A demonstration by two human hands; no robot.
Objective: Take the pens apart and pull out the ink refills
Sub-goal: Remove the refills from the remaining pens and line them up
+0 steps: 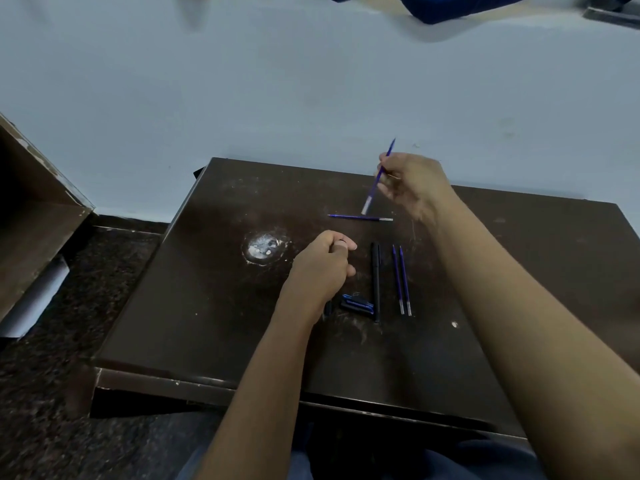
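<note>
Right grip (414,183) pinches a blue refill (372,192) mid-shaft — left grip (322,268) clasps a black barrel (327,308).

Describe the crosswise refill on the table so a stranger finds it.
On the dark table, look at the far side, just below the right hand. A blue refill lies alone, crosswise. The pair of refills nearer the person point away, and the lifted refill is in that hand.
</note>
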